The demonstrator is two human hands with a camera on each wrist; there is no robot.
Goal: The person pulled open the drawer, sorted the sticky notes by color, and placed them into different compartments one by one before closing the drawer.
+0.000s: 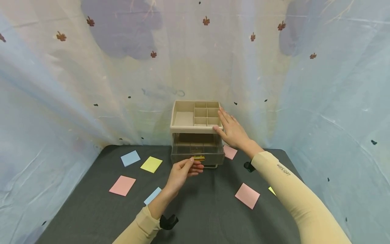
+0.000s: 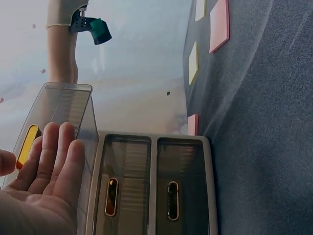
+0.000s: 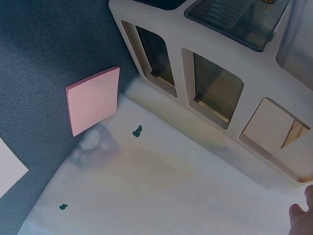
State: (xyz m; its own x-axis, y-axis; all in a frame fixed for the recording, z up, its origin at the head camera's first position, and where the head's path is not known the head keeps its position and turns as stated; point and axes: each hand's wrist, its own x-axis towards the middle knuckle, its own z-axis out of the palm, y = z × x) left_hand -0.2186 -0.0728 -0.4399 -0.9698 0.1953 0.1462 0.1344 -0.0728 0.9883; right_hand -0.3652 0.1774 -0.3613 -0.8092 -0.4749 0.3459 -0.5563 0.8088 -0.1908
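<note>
A cream desktop drawer organizer [image 1: 196, 129] stands at the back of the table, its top tray divided into several compartments. Its uppermost clear grey drawer [image 1: 179, 157] is pulled out toward me. My left hand [image 1: 179, 174] pinches the gold handle [image 1: 199, 158] of that drawer between thumb and index finger; the other fingers extend below it. In the left wrist view, two lower drawers [image 2: 129, 171] sit closed under it. My right hand [image 1: 233, 132] rests against the organizer's right top edge with fingers fairly straight. Only its fingertips [image 3: 297, 213] show in the right wrist view.
Sticky note pads lie around on the dark tablecloth [image 1: 207, 210]: pink [image 1: 122, 185], yellow [image 1: 151, 164] and blue [image 1: 130, 158] on the left, pink [image 1: 247, 196] on the right. Another pink pad [image 3: 94, 100] lies beside the organizer. A patterned curtain [image 1: 137, 84] hangs behind.
</note>
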